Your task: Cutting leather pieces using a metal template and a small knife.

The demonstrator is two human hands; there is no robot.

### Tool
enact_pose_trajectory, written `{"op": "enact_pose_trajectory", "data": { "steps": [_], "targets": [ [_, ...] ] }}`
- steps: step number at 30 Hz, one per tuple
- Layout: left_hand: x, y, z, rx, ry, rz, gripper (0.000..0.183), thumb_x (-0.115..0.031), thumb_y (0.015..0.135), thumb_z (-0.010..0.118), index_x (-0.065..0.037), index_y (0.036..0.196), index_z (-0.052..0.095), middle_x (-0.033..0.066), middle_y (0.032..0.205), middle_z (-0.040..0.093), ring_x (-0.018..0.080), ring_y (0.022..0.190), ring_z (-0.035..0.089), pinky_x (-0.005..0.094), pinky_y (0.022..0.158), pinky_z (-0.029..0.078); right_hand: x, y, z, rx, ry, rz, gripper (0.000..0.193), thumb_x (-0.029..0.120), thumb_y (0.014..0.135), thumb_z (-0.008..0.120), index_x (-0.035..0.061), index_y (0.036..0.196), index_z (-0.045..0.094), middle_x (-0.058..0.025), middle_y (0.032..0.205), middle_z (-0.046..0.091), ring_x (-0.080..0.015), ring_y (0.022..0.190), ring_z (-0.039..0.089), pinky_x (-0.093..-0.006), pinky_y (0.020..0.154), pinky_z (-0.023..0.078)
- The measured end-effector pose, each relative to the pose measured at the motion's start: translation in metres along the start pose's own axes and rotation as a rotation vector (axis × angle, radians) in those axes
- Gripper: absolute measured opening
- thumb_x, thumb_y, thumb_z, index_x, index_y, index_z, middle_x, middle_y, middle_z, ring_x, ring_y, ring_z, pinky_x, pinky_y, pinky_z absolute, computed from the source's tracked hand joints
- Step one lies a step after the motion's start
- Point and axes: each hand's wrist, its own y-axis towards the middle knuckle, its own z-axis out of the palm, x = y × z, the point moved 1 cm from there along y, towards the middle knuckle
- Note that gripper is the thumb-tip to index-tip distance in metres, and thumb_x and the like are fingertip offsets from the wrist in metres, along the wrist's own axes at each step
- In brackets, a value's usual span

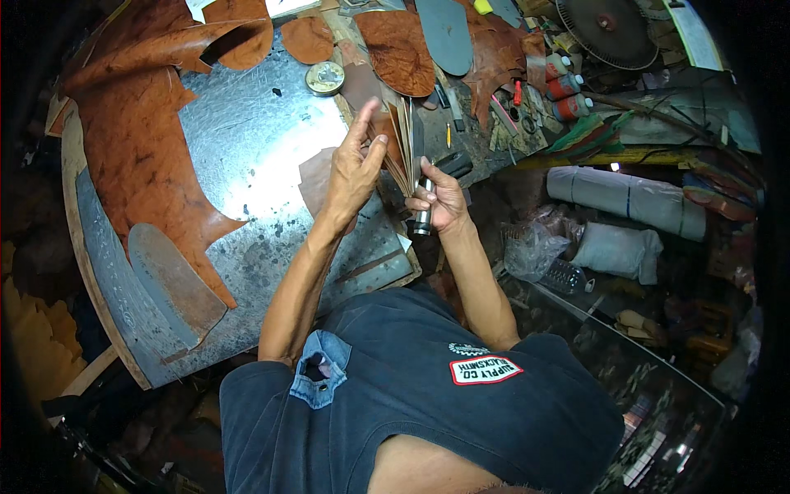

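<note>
- Two hands in view!
- Three small bottles, upper right!
- One round tin, upper centre!
- One dark disc, upper right!
- One yellow pencil!

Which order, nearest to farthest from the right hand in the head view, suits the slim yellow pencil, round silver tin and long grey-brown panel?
From the right hand:
1. Slim yellow pencil, just beyond it.
2. Round silver tin, upper left.
3. Long grey-brown panel, far left.
</note>
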Motion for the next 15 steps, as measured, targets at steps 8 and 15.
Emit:
{"op": "enact_pose_trajectory", "data": {
  "steps": [8, 15],
  "targets": [
    [0.016, 0.007, -0.003, 0.120, -0.183, -0.240, 0.035, -0.027, 0.100, 0.056, 0.004, 0.114, 0.066, 0.0041, 0.095, 0.069, 0.0094, 0.086, 0.060, 0.0235, 0.078, 0.048, 0.004, -0.003, -0.007, -0.122, -0.221, -0.155, 0.008, 0.016, 0.095, 0.065, 0.0149, 0.088, 0.062, 0.0022, 0.065, 0.059, -0.0091, 0.046, 0.053, -0.0263, 0.044, 0.042],
    [0.034, 0.021, 0.000, 0.121, -0.219, -0.350, 0.033, -0.032, 0.100, 0.055, -0.003, 0.112, 0.065, 0.0037, 0.092, 0.068, 0.0089, 0.079, 0.064, 0.0228, 0.069, 0.051, 0.013, -0.008, -0.003, -0.139, -0.346, -0.210, 0.009, 0.016, 0.093, 0.067, 0.0156, 0.092, 0.058, 0.0044, 0.066, 0.055, -0.0089, 0.046, 0.052, -0.0278, 0.044, 0.043]
  ]
}}
